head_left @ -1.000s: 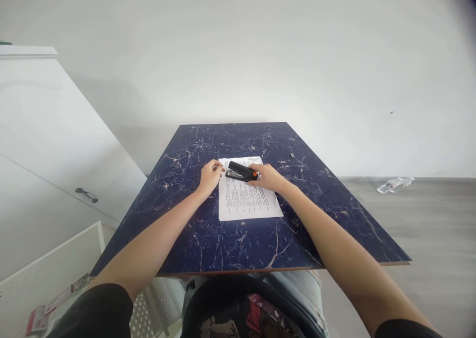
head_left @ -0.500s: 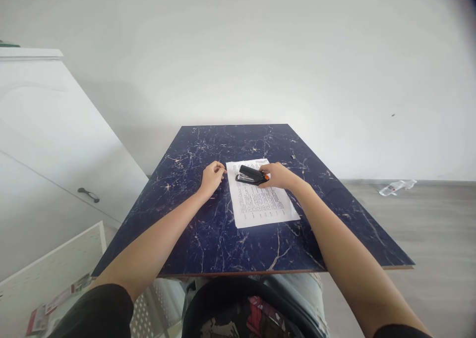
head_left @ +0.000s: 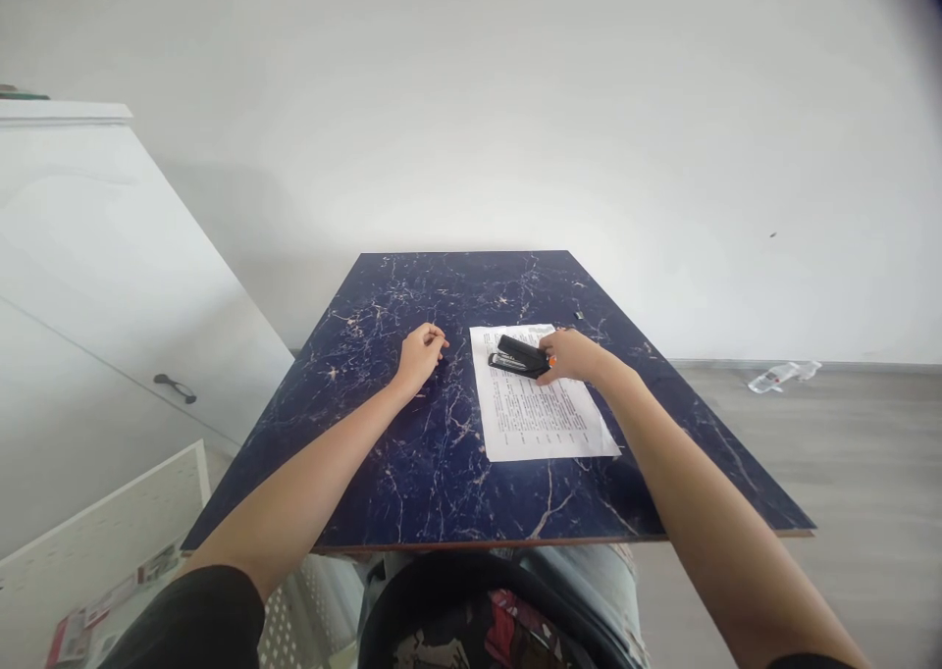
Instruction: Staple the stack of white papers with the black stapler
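Note:
My right hand grips the rear end of a black stapler with an orange part beside the fingers. The stapler's top arm is raised from its base, and its front points left. Under it, printed sheets of paper lie on the table; the stapler covers some of the text. How many sheets there are I cannot tell. My left hand rests on the table to the left of the paper, apart from it. Its fingers are loosely bent with small gaps between them, and I see nothing held.
The dark blue marble-patterned table stands against a white wall. A small dark object lies near its right edge. At left are a white cabinet and a white perforated rack. Clear plastic lies on the floor at right.
My right hand, the stapler and the paper have shifted to the right and slightly nearer me. My left hand has stayed in place, and the gap between it and the paper is wider.

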Tool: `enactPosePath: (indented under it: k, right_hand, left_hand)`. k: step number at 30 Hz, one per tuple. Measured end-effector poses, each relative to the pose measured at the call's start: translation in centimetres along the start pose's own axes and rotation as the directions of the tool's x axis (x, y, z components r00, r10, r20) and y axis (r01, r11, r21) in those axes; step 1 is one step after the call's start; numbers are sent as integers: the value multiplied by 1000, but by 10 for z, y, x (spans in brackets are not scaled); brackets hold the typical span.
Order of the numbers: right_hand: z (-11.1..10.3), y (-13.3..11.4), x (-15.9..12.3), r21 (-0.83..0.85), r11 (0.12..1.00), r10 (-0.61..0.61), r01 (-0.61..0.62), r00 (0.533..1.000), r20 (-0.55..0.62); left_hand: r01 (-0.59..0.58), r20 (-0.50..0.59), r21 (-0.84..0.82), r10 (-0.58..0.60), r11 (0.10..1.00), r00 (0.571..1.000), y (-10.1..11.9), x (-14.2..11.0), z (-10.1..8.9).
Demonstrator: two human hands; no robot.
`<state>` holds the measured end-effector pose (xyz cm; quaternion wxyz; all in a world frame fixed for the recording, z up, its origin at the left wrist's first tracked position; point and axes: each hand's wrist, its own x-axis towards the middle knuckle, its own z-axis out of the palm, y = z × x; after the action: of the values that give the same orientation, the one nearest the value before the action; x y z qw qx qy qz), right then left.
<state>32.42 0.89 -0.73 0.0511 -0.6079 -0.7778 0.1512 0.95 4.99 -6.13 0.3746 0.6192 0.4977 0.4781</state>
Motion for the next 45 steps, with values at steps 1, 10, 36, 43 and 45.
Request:
enactPosePath:
  k: [1, 10, 36, 43, 45]
  right_hand:
    - [0, 2, -4, -8, 1000, 14, -14, 1000, 1]
    - [-14, 65, -53, 31, 981, 191, -194, 979, 69]
    - [-41, 22, -83, -119, 864, 438, -489, 848, -299]
    - [20, -125, -6, -109, 994, -21, -2, 978, -209]
    - [43, -143, 16, -143, 989, -60, 33, 980, -187]
  left_hand:
    - [-1, 1, -2, 1, 1000, 1000, 0, 0, 0]
    - [-28, 13, 10, 28, 1000, 1000, -3, 1, -1]
    - [-21, 37, 16, 21, 1000, 999, 5, -1, 0]
    - [-70, 25, 68, 68, 995, 997, 1, 1, 0]
    - [-117, 10, 129, 116, 985, 993, -1, 1, -2]
